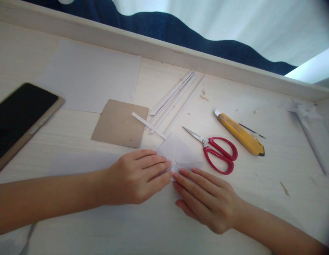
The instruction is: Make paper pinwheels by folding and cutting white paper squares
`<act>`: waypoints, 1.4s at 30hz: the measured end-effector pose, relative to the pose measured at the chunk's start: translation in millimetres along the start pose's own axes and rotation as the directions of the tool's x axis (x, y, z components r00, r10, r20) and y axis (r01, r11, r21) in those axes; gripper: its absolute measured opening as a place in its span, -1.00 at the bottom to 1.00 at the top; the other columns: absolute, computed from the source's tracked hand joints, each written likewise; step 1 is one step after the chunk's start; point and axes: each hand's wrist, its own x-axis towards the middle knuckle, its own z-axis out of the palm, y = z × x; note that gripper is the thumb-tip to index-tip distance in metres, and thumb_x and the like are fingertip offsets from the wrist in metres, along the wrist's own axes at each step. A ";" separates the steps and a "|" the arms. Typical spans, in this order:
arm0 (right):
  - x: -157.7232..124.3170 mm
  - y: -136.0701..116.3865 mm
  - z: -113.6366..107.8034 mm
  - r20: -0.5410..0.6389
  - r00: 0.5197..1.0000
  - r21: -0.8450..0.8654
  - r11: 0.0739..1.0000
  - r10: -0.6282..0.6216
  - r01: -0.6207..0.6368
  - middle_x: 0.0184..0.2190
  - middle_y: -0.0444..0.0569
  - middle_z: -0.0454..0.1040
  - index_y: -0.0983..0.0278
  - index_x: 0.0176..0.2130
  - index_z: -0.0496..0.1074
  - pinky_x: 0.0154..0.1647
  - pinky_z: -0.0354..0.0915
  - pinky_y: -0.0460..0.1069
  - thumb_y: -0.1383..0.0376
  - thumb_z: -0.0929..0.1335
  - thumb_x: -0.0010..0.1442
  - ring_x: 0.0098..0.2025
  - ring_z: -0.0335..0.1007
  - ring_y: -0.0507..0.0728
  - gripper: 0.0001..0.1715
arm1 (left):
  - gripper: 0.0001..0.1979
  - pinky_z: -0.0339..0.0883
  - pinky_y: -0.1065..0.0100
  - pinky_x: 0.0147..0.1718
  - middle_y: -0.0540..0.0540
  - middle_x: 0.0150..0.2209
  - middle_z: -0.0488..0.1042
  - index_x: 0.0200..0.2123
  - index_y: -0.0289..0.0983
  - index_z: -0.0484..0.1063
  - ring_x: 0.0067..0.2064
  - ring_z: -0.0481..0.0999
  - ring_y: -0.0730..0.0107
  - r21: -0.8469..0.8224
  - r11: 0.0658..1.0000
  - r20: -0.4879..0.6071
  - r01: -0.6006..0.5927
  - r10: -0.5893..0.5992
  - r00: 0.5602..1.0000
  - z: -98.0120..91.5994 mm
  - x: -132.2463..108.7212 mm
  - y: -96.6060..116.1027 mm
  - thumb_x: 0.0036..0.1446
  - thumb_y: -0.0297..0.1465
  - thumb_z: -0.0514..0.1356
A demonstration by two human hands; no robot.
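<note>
A small piece of folded white paper (177, 150) lies on the pale tabletop, with crease lines meeting near its middle. My left hand (143, 175) rests on its left side, fingers stretched out and close together, thumb hidden. From the right, my right hand (206, 196) lies flat with extended fingers over the lower part of the paper. The fingertips of both hands almost meet at the creases. Just beyond my right hand are red-handled scissors (220, 152), slightly parted at the handles. A narrow white paper strip (149, 125) sits above the folded paper, across a brown cardboard square (120, 124).
A yellow utility knife (240, 134) lies beside a thin dark stick (251, 131). Several long paper strips (172, 94) lie near a white sheet (95, 74). A phone (24, 118) is at left, and a plastic-wrapped packet (313, 138) at right. A raised ledge (164, 46) borders the table.
</note>
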 end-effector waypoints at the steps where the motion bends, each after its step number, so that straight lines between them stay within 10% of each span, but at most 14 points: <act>1: 0.2 -0.3 0.0 0.001 1.000 0.007 1.000 0.011 -0.011 -0.17 0.07 0.48 0.41 -0.26 0.47 -0.17 0.42 0.03 0.27 0.35 0.04 -0.11 0.40 0.19 -0.72 | -0.87 0.36 0.30 -0.18 -0.06 -0.26 0.54 -0.30 -0.29 0.44 -0.21 0.49 0.36 0.007 1.000 -0.004 -0.002 0.002 1.000 0.1 -0.5 0.2 0.05 -0.43 0.15; 42: 3.4 0.7 0.4 -0.027 0.988 0.093 0.984 0.154 -0.151 -0.20 0.11 0.50 0.44 -0.30 0.48 -0.26 0.42 -0.04 0.40 0.33 0.02 -0.19 0.44 0.14 -0.80 | -0.83 0.43 0.28 -0.20 -0.17 -0.26 0.54 -0.26 -0.40 0.42 -0.24 0.52 0.32 0.070 0.997 -0.016 -0.037 0.038 0.999 1.0 3.7 2.2 0.02 -0.49 0.18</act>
